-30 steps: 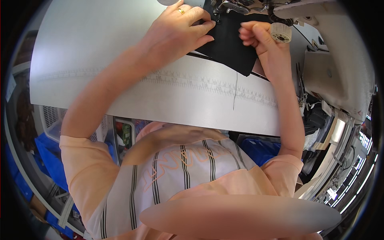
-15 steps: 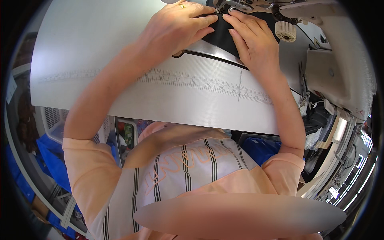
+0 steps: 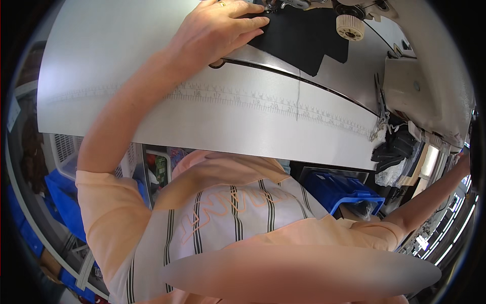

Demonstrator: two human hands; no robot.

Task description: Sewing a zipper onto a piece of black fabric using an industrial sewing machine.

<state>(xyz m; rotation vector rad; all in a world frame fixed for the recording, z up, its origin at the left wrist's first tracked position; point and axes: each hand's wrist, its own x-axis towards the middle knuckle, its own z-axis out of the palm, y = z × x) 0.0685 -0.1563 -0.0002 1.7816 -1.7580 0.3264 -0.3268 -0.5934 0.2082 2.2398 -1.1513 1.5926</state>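
My left hand (image 3: 220, 28) lies at the top of the head view with its fingers stretched out and slightly apart. Its fingertips press on the left edge of a black fabric piece (image 3: 309, 38), close beside the presser foot (image 3: 272, 7) of a sewing machine (image 3: 430, 81). The fabric lies flat on the machine bed, and a notched corner of it points toward me. Out to the far right reaches my right forearm (image 3: 430, 195); the hand at its end is hidden at the dark rim of the picture.
A white-grey table edge with a printed ruler scale (image 3: 243, 99) runs across the front, with a loose dark thread (image 3: 298, 96) over it. Metal scissors (image 3: 380, 101) lie right, near black scraps (image 3: 397, 147). Below are a blue bin (image 3: 339, 190) and a white basket (image 3: 66, 152).
My right hand has left the fabric and swung far out to the right, uncovering the fabric's notched corner. My left hand stays by the presser foot.
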